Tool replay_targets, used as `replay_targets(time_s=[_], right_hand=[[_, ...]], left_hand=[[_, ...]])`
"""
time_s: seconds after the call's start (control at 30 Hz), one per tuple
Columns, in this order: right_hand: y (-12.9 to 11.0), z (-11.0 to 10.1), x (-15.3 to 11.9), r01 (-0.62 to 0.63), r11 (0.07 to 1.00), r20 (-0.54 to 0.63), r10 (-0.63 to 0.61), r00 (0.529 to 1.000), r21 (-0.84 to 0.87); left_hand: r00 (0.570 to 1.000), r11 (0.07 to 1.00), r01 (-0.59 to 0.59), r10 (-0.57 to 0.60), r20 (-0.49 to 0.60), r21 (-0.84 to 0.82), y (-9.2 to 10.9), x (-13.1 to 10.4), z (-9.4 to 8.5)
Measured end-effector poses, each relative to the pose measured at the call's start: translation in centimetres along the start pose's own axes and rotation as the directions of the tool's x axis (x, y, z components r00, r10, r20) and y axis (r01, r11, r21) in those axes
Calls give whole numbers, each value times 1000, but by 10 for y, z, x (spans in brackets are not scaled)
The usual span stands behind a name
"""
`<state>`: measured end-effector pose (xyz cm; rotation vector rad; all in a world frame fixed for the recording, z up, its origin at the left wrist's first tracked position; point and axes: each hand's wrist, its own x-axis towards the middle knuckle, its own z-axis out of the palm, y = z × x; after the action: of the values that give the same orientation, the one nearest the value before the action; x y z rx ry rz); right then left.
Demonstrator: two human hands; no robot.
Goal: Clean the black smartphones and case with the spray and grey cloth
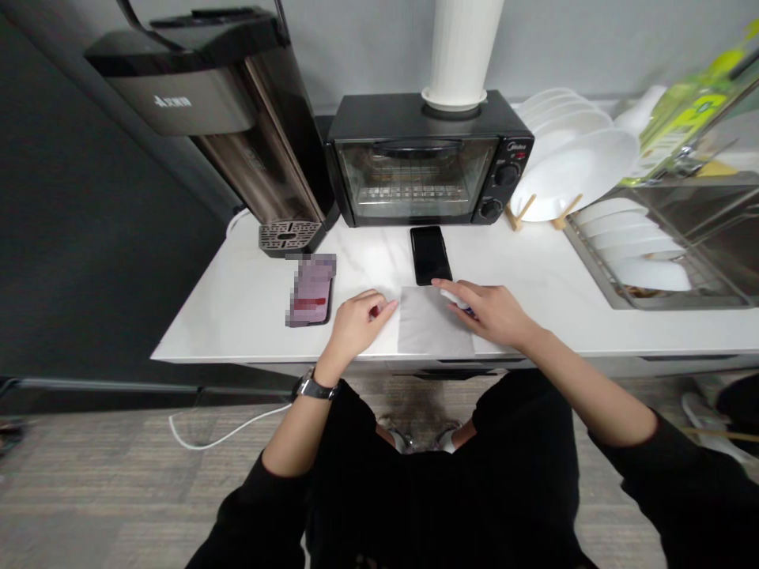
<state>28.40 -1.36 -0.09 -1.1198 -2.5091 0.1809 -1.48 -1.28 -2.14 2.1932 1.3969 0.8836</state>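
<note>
My right hand is closed around a small white object with a bit of blue on it, its kind mostly hidden by the fingers. It is held over the right side of a light grey cloth lying flat at the counter's front edge. Just behind the cloth lies a black phone, screen dark, close to my right fingertips. To the left of the cloth, my left hand rests with curled fingers; a small reddish spot shows inside, too unclear to name. Left of that hand is another phone with a lit, pixelated screen.
A black toaster oven stands at the back, bearing a white ribbed pot. Left is a tall water dispenser. On the right, white plates stand in a wooden rack beside a sink holding stacked dishes.
</note>
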Motion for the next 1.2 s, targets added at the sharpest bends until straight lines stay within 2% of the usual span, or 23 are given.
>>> replay_targets(time_s=[0.07, 0.1, 0.17, 0.23, 0.3, 0.37, 0.57, 0.63, 0.67, 0.7, 0.73, 0.8, 0.87, 0.9, 0.93, 1.03, 1.2], right_hand=[[0, -1, -1, -51, 963, -16, 57, 998, 266], [-1, -1, -2, -79, 900, -16, 95, 995, 428], [-5, 0, -4, -126, 687, 17, 163, 986, 715], [-11, 2, -7, -152, 427, 71, 200, 977, 891], [-19, 3, -10, -178, 203, 136, 206, 969, 963], [-26, 3, -11, -209, 49, 198, 179, 964, 977], [-35, -4, -8, -212, -245, 258, 177, 950, 946], [-33, -3, -7, -192, -279, 253, 202, 946, 941], [-32, -2, -8, -183, -250, 241, 224, 944, 951], [-30, -2, -8, -174, -180, 216, 251, 943, 968], [-28, -1, -8, -167, -63, 178, 277, 944, 984], [-23, -1, -9, -171, 306, 85, 274, 958, 937], [-17, -3, -7, -146, 693, 25, 181, 983, 706], [-15, -5, -6, -116, 821, 32, 118, 992, 559], [-12, -7, -4, -79, 900, 59, 59, 997, 428], [-5, -10, 0, 19, 980, 156, -50, 986, 197], [6, -11, 4, 101, 994, 224, -105, 969, 28]], left_hand=[[1000, 1000, 0, 0, 1, -6, 0, 0, 0], [1000, 1000, 0, 0, -1, -9, -1, -1, 0], [1000, 1000, -2, 2, -1, -15, -1, -1, 0], [1000, 1000, -2, 2, 2, -18, -1, -1, 0], [1000, 1000, 1, -1, 5, -13, 0, -1, 0], [1000, 1000, 4, -4, 7, -7, 0, -1, 0], [1000, 1000, -4, 4, 12, 3, 1, -1, -1], [1000, 1000, -4, 4, 12, 6, 1, -1, -1], [1000, 1000, -3, 2, 12, 9, 1, -1, 0], [1000, 1000, 0, 0, 12, 13, 1, -2, 0], [1000, 1000, 1, -1, 12, 17, 1, -2, 0], [1000, 1000, -1, 0, 15, 21, 1, -2, 0], [1000, 1000, -4, 4, 16, 21, 1, -2, 0], [1000, 1000, -6, 5, 17, 20, 1, -1, 0], [1000, 1000, -5, 5, 17, 20, 1, -1, -1], [1000, 1000, -1, 1, 16, 18, 2, -1, -1], [1000, 1000, 1, -1, 22, 27, 2, -1, -1]])
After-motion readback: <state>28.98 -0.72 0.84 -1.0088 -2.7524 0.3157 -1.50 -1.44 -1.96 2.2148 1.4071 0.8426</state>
